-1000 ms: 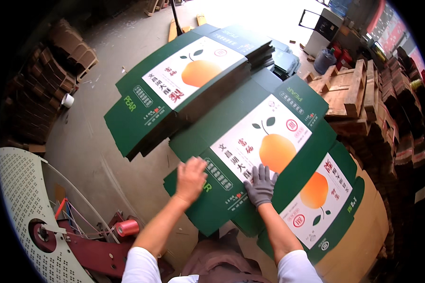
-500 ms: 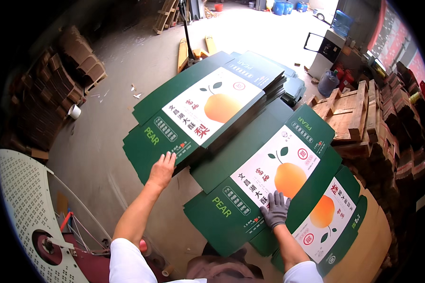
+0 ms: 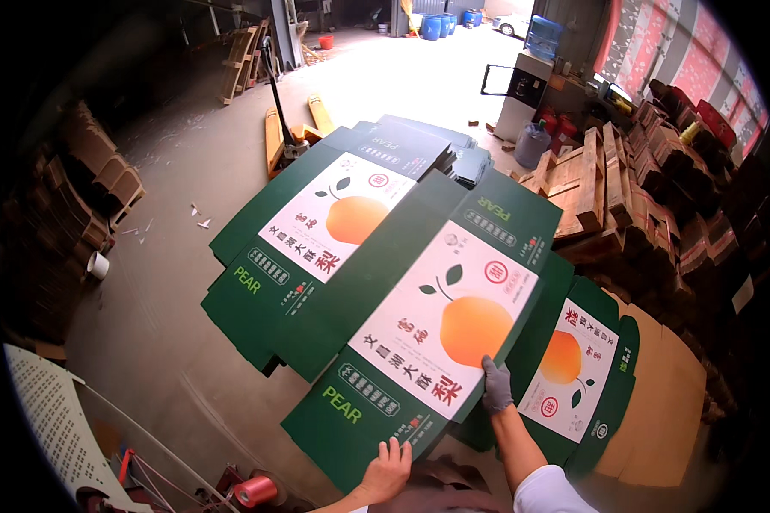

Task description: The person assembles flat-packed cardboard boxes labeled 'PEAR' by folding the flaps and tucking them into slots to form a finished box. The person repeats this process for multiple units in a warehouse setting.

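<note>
Pinched at its near edge by bare left hand (image 3: 388, 466) and along its right side by gloved right hand (image 3: 496, 386), both closed on flat green printed carton blank (image 3: 419, 342) at frame centre: probably light, stiff, floppy across its span, best gripped at opposite edges.

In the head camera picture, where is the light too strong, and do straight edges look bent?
Head view: the concrete floor near the open doorway is overexposed; the left side with stacked cardboard sits in deep shadow; fisheye bends edges toward the rim, with black corners; the green carton sheet and both hands are sharp.
</note>
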`<state>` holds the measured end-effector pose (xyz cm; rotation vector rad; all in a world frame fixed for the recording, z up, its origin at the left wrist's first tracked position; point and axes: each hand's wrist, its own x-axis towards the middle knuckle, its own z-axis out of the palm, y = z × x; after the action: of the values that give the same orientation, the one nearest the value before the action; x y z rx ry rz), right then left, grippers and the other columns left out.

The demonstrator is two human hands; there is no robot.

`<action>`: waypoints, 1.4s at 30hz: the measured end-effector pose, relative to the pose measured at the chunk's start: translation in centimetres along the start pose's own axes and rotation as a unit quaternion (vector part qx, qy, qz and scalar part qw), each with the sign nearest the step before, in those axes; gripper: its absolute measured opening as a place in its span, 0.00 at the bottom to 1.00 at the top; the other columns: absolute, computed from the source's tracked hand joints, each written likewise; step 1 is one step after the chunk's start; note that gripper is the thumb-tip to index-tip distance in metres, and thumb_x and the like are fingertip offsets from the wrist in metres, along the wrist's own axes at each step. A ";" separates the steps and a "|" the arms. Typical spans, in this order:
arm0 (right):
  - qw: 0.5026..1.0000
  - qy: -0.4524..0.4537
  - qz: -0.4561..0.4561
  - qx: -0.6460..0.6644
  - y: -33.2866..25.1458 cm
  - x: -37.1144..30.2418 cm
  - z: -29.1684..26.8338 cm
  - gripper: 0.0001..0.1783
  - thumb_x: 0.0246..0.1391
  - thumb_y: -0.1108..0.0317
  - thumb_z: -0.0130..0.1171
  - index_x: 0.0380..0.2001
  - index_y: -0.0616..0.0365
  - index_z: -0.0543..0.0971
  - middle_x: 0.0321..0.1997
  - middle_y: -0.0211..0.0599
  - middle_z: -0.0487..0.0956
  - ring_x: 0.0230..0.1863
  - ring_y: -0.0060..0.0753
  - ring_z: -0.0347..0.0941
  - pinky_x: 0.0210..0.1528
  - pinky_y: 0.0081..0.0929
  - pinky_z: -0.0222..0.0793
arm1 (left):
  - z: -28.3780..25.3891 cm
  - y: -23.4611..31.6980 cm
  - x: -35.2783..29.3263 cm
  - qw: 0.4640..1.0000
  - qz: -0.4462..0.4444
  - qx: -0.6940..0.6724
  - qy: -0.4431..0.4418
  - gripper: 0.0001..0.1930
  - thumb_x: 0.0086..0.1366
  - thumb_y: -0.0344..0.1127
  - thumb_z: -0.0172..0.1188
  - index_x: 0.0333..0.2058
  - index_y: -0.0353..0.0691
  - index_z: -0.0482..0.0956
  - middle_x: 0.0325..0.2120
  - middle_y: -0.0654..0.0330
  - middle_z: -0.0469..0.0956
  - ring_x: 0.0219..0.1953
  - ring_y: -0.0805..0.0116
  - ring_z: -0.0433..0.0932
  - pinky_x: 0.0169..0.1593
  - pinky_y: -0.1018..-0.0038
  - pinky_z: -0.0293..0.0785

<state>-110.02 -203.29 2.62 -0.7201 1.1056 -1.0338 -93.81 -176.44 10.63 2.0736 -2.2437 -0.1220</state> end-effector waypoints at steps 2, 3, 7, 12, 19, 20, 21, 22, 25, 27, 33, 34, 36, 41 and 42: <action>0.999 0.032 0.019 0.008 -0.5 -1.1 -4.2 0.18 0.63 0.69 0.55 0.53 0.67 0.71 0.49 0.41 0.79 0.43 0.34 0.78 0.43 0.30 0.76 | 2.6 1.8 0.8 1.000 0.026 -0.012 -0.002 0.22 0.56 0.33 0.54 0.50 0.31 0.74 0.46 0.44 0.75 0.43 0.47 0.77 0.37 0.70 0.80; 0.999 0.039 0.029 0.000 -0.7 -1.2 -5.8 0.18 0.62 0.69 0.55 0.53 0.67 0.72 0.49 0.41 0.79 0.43 0.35 0.78 0.43 0.31 0.77 | 3.3 2.6 1.3 0.999 0.029 -0.029 -0.003 0.22 0.56 0.33 0.55 0.49 0.31 0.74 0.46 0.45 0.75 0.41 0.49 0.77 0.36 0.70 0.79; 0.989 0.068 0.095 -0.088 0.5 2.6 -11.6 0.20 0.61 0.67 0.56 0.52 0.68 0.72 0.48 0.42 0.79 0.44 0.36 0.78 0.44 0.32 0.77 | 6.0 5.6 4.3 0.995 0.068 -0.075 -0.012 0.19 0.54 0.33 0.55 0.45 0.33 0.76 0.46 0.50 0.75 0.34 0.59 0.76 0.30 0.73 0.76; 0.994 0.048 0.070 -0.063 1.8 9.5 -8.2 0.21 0.59 0.65 0.59 0.48 0.72 0.75 0.43 0.45 0.80 0.39 0.39 0.79 0.39 0.35 0.77 | 7.0 3.2 9.0 0.996 0.002 -0.085 0.006 0.23 0.52 0.32 0.58 0.49 0.33 0.73 0.50 0.52 0.73 0.39 0.60 0.74 0.33 0.71 0.77; 0.971 0.050 0.065 -0.225 1.2 15.4 -13.7 0.28 0.57 0.54 0.61 0.44 0.75 0.75 0.38 0.46 0.81 0.32 0.38 0.81 0.32 0.35 0.77 | 8.3 6.9 14.0 0.994 0.018 -0.100 -0.050 0.31 0.45 0.31 0.64 0.51 0.35 0.70 0.52 0.49 0.71 0.43 0.52 0.72 0.40 0.66 0.80; 0.935 0.053 0.099 -0.337 -1.3 13.8 -11.0 0.32 0.56 0.49 0.60 0.45 0.73 0.75 0.37 0.49 0.82 0.30 0.39 0.81 0.32 0.33 0.76 | 8.4 6.2 13.8 0.994 0.003 -0.087 -0.060 0.31 0.45 0.31 0.65 0.51 0.35 0.70 0.53 0.49 0.71 0.43 0.50 0.72 0.43 0.63 0.78; 0.908 0.047 0.055 -0.413 -1.9 12.7 -11.4 0.33 0.54 0.46 0.59 0.49 0.67 0.75 0.41 0.52 0.81 0.37 0.41 0.81 0.40 0.33 0.76 | 9.2 6.3 13.5 0.995 -0.012 -0.081 -0.060 0.32 0.44 0.29 0.66 0.52 0.35 0.70 0.55 0.49 0.70 0.44 0.48 0.71 0.45 0.61 0.77; 0.875 0.112 -0.034 -0.470 -2.4 10.8 -11.0 0.33 0.54 0.46 0.59 0.50 0.64 0.74 0.44 0.53 0.80 0.45 0.46 0.79 0.48 0.36 0.73 | 9.4 6.3 13.3 0.993 -0.041 -0.077 -0.076 0.33 0.43 0.29 0.67 0.53 0.35 0.70 0.57 0.48 0.68 0.46 0.46 0.70 0.47 0.60 0.75; 0.920 0.042 -0.043 -0.388 -8.2 4.7 -18.6 0.28 0.56 0.49 0.59 0.50 0.60 0.74 0.45 0.50 0.80 0.48 0.48 0.77 0.50 0.37 0.70 | 11.7 6.1 12.5 0.986 -0.078 -0.050 -0.142 0.34 0.50 0.36 0.69 0.57 0.35 0.67 0.58 0.49 0.67 0.53 0.48 0.69 0.53 0.58 0.68; 0.897 0.133 -0.069 -0.416 -9.5 0.6 -28.2 0.25 0.54 0.52 0.60 0.48 0.59 0.76 0.43 0.51 0.80 0.46 0.49 0.77 0.49 0.39 0.71 | 12.0 8.2 13.1 0.991 -0.041 -0.024 -0.123 0.33 0.53 0.37 0.68 0.57 0.34 0.67 0.59 0.48 0.66 0.57 0.48 0.66 0.58 0.57 0.61; 0.722 0.493 0.042 -0.483 -10.7 -16.4 -62.6 0.17 0.51 0.55 0.57 0.39 0.55 0.79 0.40 0.47 0.79 0.43 0.52 0.76 0.45 0.43 0.72 | 12.2 21.0 19.9 0.984 0.072 -0.086 -0.139 0.32 0.56 0.35 0.66 0.59 0.35 0.66 0.62 0.46 0.62 0.63 0.46 0.60 0.64 0.54 0.56; 0.673 0.516 0.123 -0.516 -12.8 -17.4 -65.6 0.19 0.51 0.54 0.57 0.42 0.55 0.79 0.45 0.48 0.78 0.46 0.51 0.75 0.48 0.44 0.71 | 12.5 21.6 21.0 0.987 0.051 -0.071 -0.133 0.32 0.56 0.35 0.66 0.59 0.36 0.66 0.63 0.46 0.61 0.63 0.46 0.60 0.64 0.54 0.56; 0.610 0.559 0.161 -0.538 -14.1 -20.8 -71.5 0.21 0.49 0.52 0.58 0.41 0.56 0.79 0.44 0.47 0.78 0.45 0.48 0.75 0.49 0.44 0.72 | 13.8 22.4 22.4 0.987 0.017 -0.076 -0.140 0.33 0.56 0.35 0.66 0.60 0.36 0.65 0.64 0.46 0.60 0.65 0.46 0.59 0.64 0.53 0.56; 0.713 0.459 0.260 -0.462 -17.7 -21.6 -75.6 0.26 0.45 0.47 0.62 0.38 0.59 0.80 0.43 0.51 0.79 0.45 0.44 0.77 0.46 0.41 0.72 | 15.4 21.3 23.8 0.991 0.026 -0.073 -0.109 0.31 0.54 0.31 0.65 0.57 0.33 0.67 0.59 0.44 0.64 0.59 0.42 0.63 0.61 0.55 0.62; 0.734 0.436 0.272 -0.444 -18.3 -21.5 -75.8 0.27 0.45 0.46 0.63 0.36 0.60 0.80 0.42 0.52 0.80 0.45 0.43 0.77 0.46 0.41 0.72 | 15.2 21.3 23.9 0.990 0.024 -0.076 -0.115 0.30 0.55 0.31 0.65 0.57 0.33 0.67 0.58 0.44 0.64 0.59 0.42 0.63 0.61 0.56 0.63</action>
<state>-189.57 -188.54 2.53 -0.5367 2.5517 -0.2048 -118.51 -198.53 -1.84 2.0158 -2.3213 -0.5373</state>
